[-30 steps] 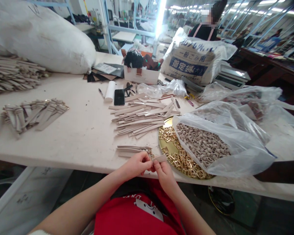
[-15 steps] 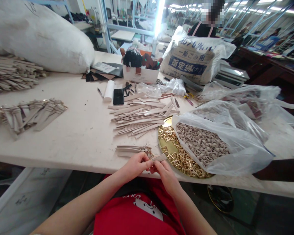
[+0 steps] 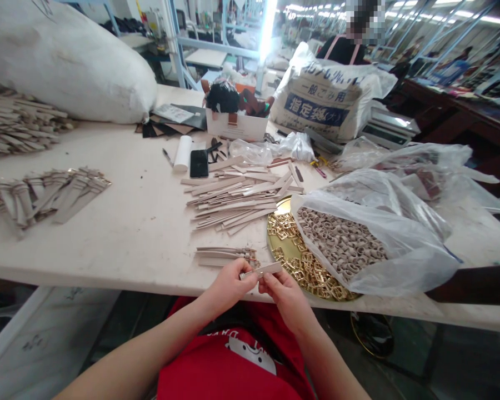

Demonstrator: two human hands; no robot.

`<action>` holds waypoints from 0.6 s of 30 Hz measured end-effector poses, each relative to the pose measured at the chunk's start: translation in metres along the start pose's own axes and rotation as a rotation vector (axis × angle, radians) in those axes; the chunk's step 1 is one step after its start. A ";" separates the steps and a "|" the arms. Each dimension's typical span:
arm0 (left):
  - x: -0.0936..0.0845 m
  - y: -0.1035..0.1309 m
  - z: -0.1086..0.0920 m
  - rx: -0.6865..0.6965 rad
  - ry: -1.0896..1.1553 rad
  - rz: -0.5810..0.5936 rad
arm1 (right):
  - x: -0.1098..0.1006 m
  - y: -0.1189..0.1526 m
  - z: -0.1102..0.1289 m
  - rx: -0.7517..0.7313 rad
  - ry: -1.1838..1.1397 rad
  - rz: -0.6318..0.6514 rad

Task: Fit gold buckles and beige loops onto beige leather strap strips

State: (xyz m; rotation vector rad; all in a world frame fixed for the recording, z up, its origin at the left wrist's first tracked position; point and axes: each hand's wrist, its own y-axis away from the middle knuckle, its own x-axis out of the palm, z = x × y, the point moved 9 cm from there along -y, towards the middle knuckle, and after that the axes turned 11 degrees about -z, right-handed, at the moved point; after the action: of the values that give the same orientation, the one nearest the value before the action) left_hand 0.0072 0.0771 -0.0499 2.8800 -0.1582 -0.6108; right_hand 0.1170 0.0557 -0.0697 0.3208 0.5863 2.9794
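Observation:
A short beige strip (image 3: 270,268) is pinched between my two hands at the table's front edge. My left hand (image 3: 232,282) grips its left end, and my right hand (image 3: 282,286) has thumb and fingers on its right part. Just behind my left hand lies a small bundle of strips (image 3: 219,256) with buckle ends. Farther back is a loose pile of flat beige strips (image 3: 233,203). To the right, a round golden tray (image 3: 286,248) holds gold buckles (image 3: 312,273), partly under an open plastic bag of small beige loops (image 3: 344,241).
Finished-looking strap bundles (image 3: 52,197) lie at the left, below a large white sack (image 3: 79,66). Behind the pile are a phone (image 3: 199,164), a white roll (image 3: 184,153) and a white box (image 3: 237,126). A printed bag (image 3: 320,100) stands at the back; beyond it is a person (image 3: 344,50).
The strip between my hands has turned and shows more of its flat face. My right fingers have shifted slightly along it. The whole view has moved a little.

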 end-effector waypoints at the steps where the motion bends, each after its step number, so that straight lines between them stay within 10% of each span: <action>1: 0.000 0.000 0.001 -0.007 0.013 -0.009 | -0.003 0.001 0.005 -0.063 0.060 -0.036; 6: 0.000 0.002 -0.003 0.023 -0.026 -0.049 | -0.009 0.013 0.035 -0.459 0.501 -0.208; 12: -0.002 0.004 -0.012 0.110 -0.086 0.047 | -0.009 0.000 0.021 -0.222 0.328 -0.086; 18: 0.008 -0.005 -0.006 0.057 -0.023 0.137 | 0.007 0.013 0.048 -0.442 0.561 0.050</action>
State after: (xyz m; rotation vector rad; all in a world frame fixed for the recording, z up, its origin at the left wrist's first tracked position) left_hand 0.0171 0.0817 -0.0489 2.8869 -0.3784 -0.6241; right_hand 0.1207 0.0618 -0.0197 -0.5513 -0.0688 3.1174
